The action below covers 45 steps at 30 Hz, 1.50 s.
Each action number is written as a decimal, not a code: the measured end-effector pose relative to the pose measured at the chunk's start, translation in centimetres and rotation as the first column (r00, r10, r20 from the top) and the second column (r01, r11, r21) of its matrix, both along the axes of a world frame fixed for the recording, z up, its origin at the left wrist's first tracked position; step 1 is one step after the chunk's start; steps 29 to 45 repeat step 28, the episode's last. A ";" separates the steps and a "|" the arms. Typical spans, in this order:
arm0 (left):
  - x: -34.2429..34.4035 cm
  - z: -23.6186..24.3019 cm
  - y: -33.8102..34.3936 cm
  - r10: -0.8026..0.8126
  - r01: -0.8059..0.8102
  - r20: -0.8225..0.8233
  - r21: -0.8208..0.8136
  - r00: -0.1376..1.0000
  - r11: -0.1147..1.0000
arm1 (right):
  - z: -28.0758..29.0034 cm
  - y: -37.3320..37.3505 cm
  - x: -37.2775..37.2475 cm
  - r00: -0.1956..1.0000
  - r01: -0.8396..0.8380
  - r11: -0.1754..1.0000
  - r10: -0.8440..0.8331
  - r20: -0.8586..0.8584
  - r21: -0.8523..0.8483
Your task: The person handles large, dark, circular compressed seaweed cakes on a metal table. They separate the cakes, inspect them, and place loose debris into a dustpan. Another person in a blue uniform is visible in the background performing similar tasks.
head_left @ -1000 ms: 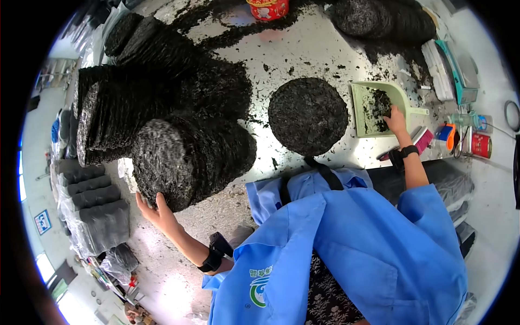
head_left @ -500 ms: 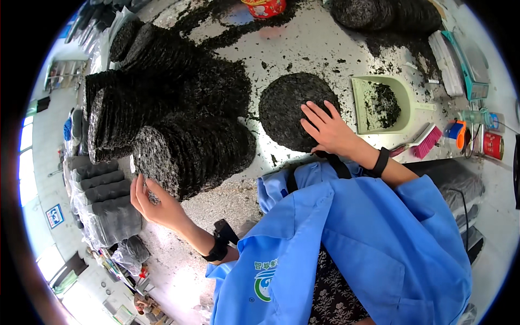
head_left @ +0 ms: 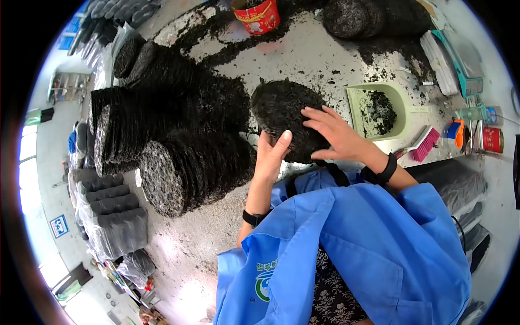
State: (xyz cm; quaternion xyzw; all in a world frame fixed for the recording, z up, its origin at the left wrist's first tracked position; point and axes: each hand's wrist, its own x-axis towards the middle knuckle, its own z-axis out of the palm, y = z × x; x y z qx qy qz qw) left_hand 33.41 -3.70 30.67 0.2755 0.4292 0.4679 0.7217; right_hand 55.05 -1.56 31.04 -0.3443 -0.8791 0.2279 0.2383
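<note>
A dark round cake of dried seaweed (head_left: 284, 105) is in front of me, slightly tilted. At its near left edge my left hand (head_left: 271, 157) is closed on it, the thumb on top and some fingers out of sight. My right hand (head_left: 341, 138) is open, fingers spread and stretched over the cake's right side, fingertips touching its surface. To the left, rows of similar seaweed cakes (head_left: 200, 168) stand on edge, packed close together.
Right of the cake lies a pale green dustpan (head_left: 406, 111) with seaweed crumbs, beside a pink-bristled brush (head_left: 427, 143). A red bucket (head_left: 260, 19) stands at the back. Another seaweed roll (head_left: 379, 19) and a teal scale (head_left: 470, 84) are at far right. Crumbs litter the worktop.
My left hand has moved right from the front stack to the cake and taken its edge. The cake now tilts. My right hand stays on its right side.
</note>
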 end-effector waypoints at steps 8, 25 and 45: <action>0.4 -0.3 -0.6 -0.048 0.039 0.084 0.108 0.995 0.993 | 1.4 -1.8 -3.6 0.939 0.179 0.965 -0.226 -0.258 -0.194; -5.5 -0.2 -1.4 0.300 -0.263 0.356 -0.151 0.885 0.953 | 1.6 -0.4 3.9 -0.198 0.176 0.577 -0.773 -0.603 -0.798; -5.6 -0.2 -1.4 0.290 -0.261 0.377 -0.127 0.879 0.957 | 0.8 -0.4 4.6 -0.203 0.156 0.588 -0.767 -0.609 -0.793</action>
